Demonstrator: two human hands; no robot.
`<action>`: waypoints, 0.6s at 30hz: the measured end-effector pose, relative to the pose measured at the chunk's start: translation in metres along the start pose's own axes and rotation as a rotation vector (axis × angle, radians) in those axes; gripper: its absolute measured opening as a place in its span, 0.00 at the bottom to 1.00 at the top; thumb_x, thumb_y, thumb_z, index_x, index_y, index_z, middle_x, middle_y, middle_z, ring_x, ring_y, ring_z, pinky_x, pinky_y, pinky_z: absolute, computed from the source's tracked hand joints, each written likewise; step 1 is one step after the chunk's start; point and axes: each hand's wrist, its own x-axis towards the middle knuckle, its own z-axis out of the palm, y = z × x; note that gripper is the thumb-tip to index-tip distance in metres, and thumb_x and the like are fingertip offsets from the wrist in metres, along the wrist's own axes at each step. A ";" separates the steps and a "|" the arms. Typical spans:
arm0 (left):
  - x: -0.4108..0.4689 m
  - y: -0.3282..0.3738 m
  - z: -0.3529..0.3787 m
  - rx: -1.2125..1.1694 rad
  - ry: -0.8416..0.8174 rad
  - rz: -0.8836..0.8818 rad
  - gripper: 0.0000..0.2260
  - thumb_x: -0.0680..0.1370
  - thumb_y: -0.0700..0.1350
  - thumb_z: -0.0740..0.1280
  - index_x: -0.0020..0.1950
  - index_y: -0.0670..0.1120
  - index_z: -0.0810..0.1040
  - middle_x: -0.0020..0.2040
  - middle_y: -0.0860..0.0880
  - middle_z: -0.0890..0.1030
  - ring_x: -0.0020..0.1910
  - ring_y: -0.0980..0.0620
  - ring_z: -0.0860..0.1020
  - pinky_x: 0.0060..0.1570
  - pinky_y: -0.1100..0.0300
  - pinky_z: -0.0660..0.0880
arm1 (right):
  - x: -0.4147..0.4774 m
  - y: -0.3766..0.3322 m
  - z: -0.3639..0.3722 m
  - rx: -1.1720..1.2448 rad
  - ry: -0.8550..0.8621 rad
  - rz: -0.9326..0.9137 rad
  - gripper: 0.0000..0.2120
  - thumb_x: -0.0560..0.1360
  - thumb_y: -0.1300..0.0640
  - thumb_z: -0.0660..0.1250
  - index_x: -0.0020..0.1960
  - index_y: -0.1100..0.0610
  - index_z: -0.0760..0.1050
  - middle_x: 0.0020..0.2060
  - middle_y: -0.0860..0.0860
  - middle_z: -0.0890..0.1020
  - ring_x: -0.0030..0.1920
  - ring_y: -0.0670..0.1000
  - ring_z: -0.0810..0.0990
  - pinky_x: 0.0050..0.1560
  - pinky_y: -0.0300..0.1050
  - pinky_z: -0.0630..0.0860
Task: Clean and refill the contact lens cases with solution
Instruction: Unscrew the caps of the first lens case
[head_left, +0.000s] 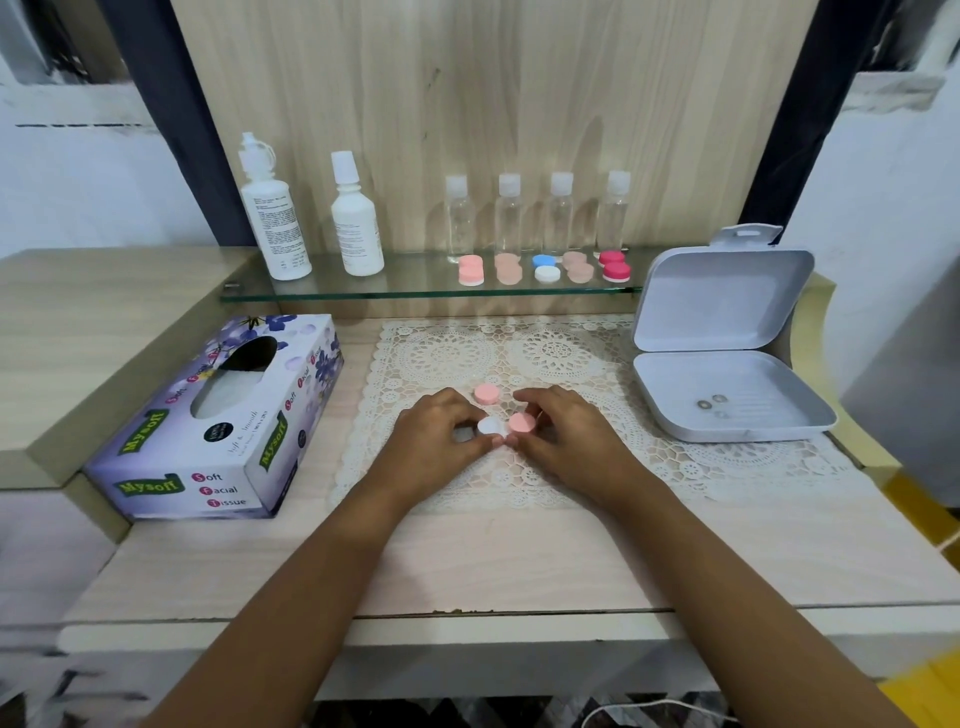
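Mid-desk on the lace mat (571, 353), my left hand (436, 436) pinches the white end of the lens case (506, 425), and my right hand (566, 436) pinches its pink cap. I judge a slipped twist could knock the loose pink cap (487, 394) just behind it toward the back edge.

The one camera sits on the person's head, looking forward and down over the table (519, 561), close in, wide enough to take in the glass shelf (405, 280) behind.
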 end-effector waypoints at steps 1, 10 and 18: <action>0.000 0.000 0.000 0.003 0.001 0.002 0.12 0.72 0.53 0.71 0.51 0.49 0.82 0.46 0.58 0.74 0.53 0.55 0.73 0.54 0.57 0.69 | 0.000 0.000 -0.001 0.020 -0.008 -0.002 0.22 0.73 0.52 0.69 0.66 0.55 0.71 0.52 0.49 0.77 0.57 0.49 0.73 0.58 0.42 0.68; -0.001 0.001 0.000 0.021 -0.002 -0.003 0.12 0.73 0.53 0.70 0.53 0.50 0.82 0.48 0.55 0.76 0.53 0.54 0.73 0.55 0.53 0.70 | 0.002 -0.001 -0.010 0.539 -0.027 0.165 0.12 0.74 0.65 0.66 0.57 0.57 0.76 0.47 0.50 0.79 0.45 0.42 0.77 0.42 0.24 0.71; -0.002 0.001 0.000 0.014 0.000 0.000 0.11 0.73 0.53 0.70 0.52 0.50 0.82 0.46 0.57 0.74 0.52 0.56 0.72 0.53 0.56 0.70 | 0.020 0.004 -0.012 0.152 0.111 0.206 0.05 0.72 0.54 0.71 0.44 0.53 0.76 0.41 0.45 0.79 0.39 0.44 0.76 0.35 0.34 0.72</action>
